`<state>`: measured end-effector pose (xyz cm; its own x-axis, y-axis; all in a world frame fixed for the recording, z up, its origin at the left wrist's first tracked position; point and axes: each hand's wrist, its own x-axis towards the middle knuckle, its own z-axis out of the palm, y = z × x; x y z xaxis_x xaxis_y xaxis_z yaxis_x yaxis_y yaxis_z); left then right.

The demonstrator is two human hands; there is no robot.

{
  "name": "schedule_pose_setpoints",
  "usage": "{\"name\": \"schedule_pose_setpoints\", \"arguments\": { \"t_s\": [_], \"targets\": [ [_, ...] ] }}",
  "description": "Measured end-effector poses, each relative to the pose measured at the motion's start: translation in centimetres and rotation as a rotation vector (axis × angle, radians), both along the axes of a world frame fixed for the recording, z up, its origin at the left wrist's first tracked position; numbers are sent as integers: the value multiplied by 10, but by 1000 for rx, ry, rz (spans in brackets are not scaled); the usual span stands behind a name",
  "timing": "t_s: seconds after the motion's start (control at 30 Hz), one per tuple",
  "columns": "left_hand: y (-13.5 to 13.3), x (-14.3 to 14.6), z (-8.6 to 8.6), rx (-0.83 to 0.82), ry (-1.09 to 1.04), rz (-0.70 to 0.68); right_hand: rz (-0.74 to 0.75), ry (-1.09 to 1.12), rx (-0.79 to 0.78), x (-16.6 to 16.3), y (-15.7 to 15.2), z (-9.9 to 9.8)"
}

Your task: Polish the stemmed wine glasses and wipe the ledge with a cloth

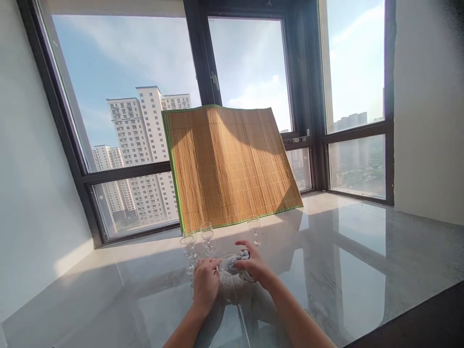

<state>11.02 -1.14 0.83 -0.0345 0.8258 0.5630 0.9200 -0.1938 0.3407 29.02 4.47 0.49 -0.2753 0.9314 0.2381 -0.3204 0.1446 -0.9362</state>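
Note:
My left hand (205,282) is closed around the side of a clear wine glass (227,266) held low over the glossy counter (344,270). My right hand (253,265) is closed on a grey-white cloth (242,256) that is pushed into the glass's bowl. Just beyond my hands stand other small stemmed glasses: two close together on the left (189,244), (207,236), and one apart on the right (254,227).
A bamboo mat (232,164) with green edging leans against the window behind the glasses. Large dark-framed windows (203,72) show high-rise buildings. White walls close in on the left and the right. The counter's dark edge runs at the lower right.

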Motion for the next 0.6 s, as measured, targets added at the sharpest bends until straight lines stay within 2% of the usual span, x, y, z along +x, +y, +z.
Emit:
{"name": "schedule_pose_setpoints", "arguments": {
  "t_s": [0.1, 0.2, 0.3, 0.4, 0.47, 0.6],
  "targets": [
    [3, 1, -1, 34, -119, -63, 12, 117, -90, 6, -7, 9],
    [10, 2, -6, 32, -344, -81, -6, 259, -158, 11, -8, 15],
    [17, 2, -10, -19, -605, -83, -140, 323, -216, 12, -3, 15],
    [20, 1, -11, -30, -796, -111, -250, 271, -215, 10, 1, 11],
    [19, 2, -10, -23, -821, -130, -214, 220, -198, 7, -1, 9],
    [13, 7, -4, -84, -751, -165, 53, 227, -199, 4, -14, 11]
  ]
}}
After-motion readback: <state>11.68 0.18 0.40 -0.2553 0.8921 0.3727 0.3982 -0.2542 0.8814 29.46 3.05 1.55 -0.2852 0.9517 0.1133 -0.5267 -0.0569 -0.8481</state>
